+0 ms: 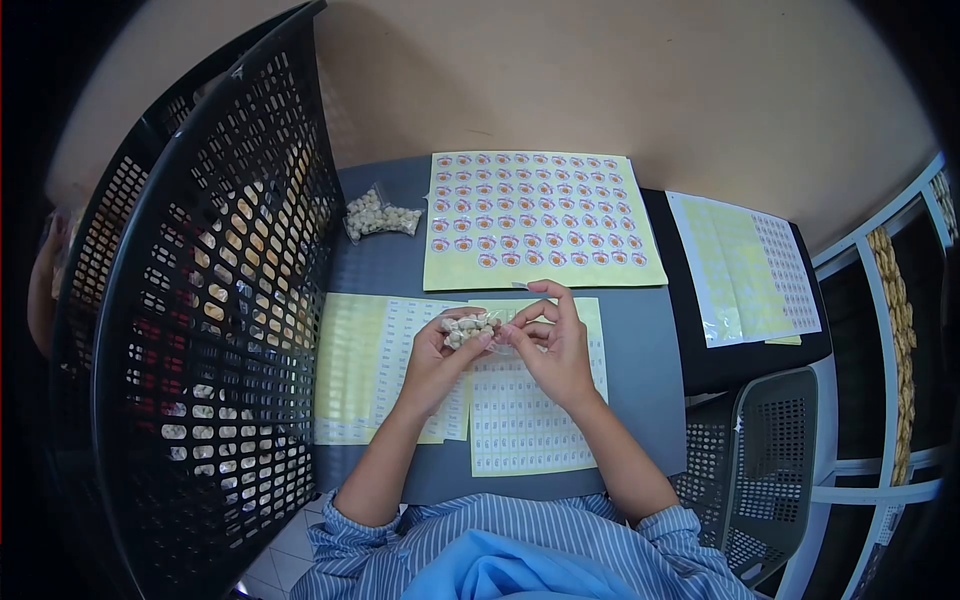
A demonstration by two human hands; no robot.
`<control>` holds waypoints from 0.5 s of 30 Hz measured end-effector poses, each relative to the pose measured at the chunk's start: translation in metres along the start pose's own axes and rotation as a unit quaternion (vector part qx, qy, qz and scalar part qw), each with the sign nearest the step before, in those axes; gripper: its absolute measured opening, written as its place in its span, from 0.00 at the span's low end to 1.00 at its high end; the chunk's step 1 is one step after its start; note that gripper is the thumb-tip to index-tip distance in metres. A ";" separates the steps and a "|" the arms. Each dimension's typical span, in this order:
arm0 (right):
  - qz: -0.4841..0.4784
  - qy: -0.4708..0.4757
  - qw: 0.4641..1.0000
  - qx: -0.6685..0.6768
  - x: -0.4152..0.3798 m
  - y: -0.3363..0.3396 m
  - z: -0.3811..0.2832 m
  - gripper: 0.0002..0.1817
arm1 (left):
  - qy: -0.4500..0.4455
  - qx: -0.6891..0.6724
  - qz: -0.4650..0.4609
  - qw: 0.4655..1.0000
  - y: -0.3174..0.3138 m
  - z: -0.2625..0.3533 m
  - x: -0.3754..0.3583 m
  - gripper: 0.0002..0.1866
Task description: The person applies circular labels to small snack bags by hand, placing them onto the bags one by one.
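Note:
My left hand is closed around one end of a small clear plastic bag filled with pale, round, nut-like pieces. At the bag's other end, my right hand pinches the plastic between thumb and fingers, its index finger raised. Under both hands lie a sheet of small printed labels and, further left, another yellow label sheet. Just beyond them is a large yellow sheet of round orange-and-pink stickers, with a gap in its lowest row at the left.
A second filled bag lies at the table's back left. Tall dark perforated crates stand along the left, with bags visible through the holes. On the right are a black surface with another sticker sheet, a grey-green crate and a pale metal frame.

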State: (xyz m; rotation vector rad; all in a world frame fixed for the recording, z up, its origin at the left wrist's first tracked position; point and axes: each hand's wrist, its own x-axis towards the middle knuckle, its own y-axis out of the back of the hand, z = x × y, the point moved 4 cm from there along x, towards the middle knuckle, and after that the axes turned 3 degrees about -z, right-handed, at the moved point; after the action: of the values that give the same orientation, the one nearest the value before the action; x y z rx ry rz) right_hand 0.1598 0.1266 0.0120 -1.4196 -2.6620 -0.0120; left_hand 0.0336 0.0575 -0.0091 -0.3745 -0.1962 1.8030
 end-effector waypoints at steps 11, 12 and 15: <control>-0.081 0.119 0.938 -0.315 0.003 0.014 -0.020 0.03 | 0.029 0.027 -0.023 0.999 0.001 -0.005 0.002 0.16; -0.081 0.118 0.938 -0.315 0.002 0.013 -0.022 0.03 | 0.029 0.028 -0.024 0.999 0.001 -0.006 0.002 0.16; -0.111 0.139 0.900 -0.397 -0.001 0.006 -0.025 0.03 | 0.022 0.036 -0.024 0.999 0.001 -0.008 0.002 0.15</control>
State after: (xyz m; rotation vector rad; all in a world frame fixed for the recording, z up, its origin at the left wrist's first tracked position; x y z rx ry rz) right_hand 0.1682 0.1280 0.0367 -1.1018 -2.6369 -1.3452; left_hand 0.0348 0.0581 -0.0170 -0.3551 -0.1093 1.7486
